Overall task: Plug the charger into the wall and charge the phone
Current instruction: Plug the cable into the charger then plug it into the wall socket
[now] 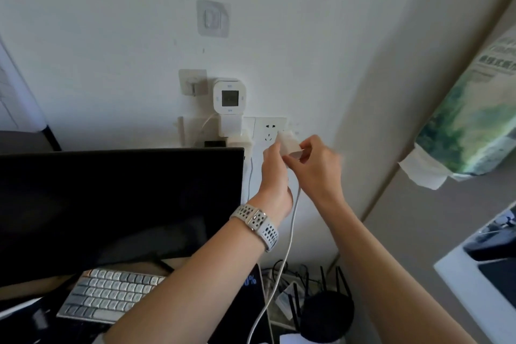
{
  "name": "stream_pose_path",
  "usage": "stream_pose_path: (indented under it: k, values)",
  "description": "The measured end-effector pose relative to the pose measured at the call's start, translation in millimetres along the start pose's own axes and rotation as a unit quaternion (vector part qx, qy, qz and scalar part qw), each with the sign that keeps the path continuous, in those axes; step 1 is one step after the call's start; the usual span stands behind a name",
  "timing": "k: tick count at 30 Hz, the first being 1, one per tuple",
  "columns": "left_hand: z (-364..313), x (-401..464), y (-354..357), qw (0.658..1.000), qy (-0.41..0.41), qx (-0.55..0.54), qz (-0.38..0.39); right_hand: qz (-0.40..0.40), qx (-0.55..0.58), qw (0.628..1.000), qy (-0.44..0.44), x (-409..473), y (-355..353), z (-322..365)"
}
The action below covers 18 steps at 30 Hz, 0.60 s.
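Note:
A white charger block (288, 143) is held just right of and below the white wall socket (269, 131), close to its lower holes. My left hand (275, 176), with a grey watch strap on the wrist, grips the block from below. My right hand (315, 165) pinches its lower right end, where the white cable (290, 234) leaves. The cable hangs down between my forearms to the desk. A dark phone (251, 301) lies on the desk with a lit screen that shows a percent sign, partly hidden by my left forearm.
A black monitor (120, 204) stands left of my hands, with a grey keyboard (109, 293) below it. A white square timer (229, 97) and another plug (230, 127) sit left of the socket. A black router (326, 313) with antennas and tangled cables lies below. A tissue pack (472, 120) hangs at right.

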<state>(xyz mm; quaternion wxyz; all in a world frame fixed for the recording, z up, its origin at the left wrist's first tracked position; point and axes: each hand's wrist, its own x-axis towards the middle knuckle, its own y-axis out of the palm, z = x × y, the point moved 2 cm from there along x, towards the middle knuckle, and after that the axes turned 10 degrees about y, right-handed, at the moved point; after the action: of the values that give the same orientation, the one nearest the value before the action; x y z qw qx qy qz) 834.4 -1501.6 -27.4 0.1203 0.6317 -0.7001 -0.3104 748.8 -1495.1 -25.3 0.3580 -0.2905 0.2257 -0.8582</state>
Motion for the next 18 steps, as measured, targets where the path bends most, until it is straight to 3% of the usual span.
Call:
stream_pose_path:
  k: [18]
  values:
    - [30.5, 98.9, 8.3, 0.995, 0.048, -0.061, -0.064, 0.037, -0.066, 0.997, 0.009, 70.1, 74.4, -25.3]
